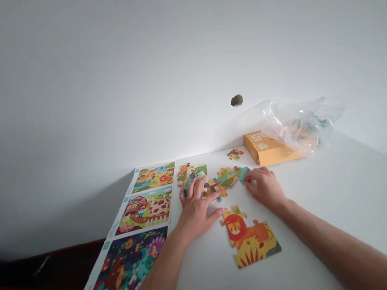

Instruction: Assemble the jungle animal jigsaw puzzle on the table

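Observation:
Loose puzzle pieces (227, 177) lie in a group on the white table (206, 270). My left hand (199, 207) rests with fingers spread over the left part of the group, covering some pieces. At the right end, my right hand (265, 186) is curled, its thumb and index finger pinched at the edge of a teal puzzle piece (242, 172). Nearer to me, between my forearms, lies a joined puzzle section (254, 240) showing a lion in yellow grass. Its upper and left edges have open knobs and notches.
A sheet with three printed pictures (167, 200) lies along the table's left side. At the back right, a clear plastic bag (304, 125) with pieces inside leans over an orange puzzle box (267, 149). A small separate piece group (235, 153) lies near the wall, which has a hole (236, 101).

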The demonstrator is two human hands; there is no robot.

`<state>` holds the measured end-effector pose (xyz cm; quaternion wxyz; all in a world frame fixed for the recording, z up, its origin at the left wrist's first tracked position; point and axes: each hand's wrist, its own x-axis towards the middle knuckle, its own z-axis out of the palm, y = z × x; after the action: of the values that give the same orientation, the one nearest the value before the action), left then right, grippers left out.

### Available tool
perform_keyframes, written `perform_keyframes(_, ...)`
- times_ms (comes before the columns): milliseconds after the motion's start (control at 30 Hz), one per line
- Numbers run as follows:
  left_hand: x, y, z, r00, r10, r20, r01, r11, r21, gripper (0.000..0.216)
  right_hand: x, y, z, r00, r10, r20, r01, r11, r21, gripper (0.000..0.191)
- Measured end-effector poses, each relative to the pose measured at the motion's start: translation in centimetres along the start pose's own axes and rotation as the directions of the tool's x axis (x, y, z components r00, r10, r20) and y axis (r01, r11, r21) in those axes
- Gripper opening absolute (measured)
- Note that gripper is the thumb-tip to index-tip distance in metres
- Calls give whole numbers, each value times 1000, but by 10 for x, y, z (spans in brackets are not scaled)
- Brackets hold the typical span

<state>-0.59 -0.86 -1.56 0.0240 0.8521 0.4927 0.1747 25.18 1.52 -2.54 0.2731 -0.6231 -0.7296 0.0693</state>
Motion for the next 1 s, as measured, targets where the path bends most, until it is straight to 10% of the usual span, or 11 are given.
perform_keyframes(300,-1,-1,1,1000,-7,-25,7,1000,0,41,1,7,0,999,50,-10,-50,998,-49,50)
perform_keyframes(1000,0,-1,2,1000,-12,-21,12,1000,-6,41,8,19,-3,953,283,-109,-236,918,318,28)
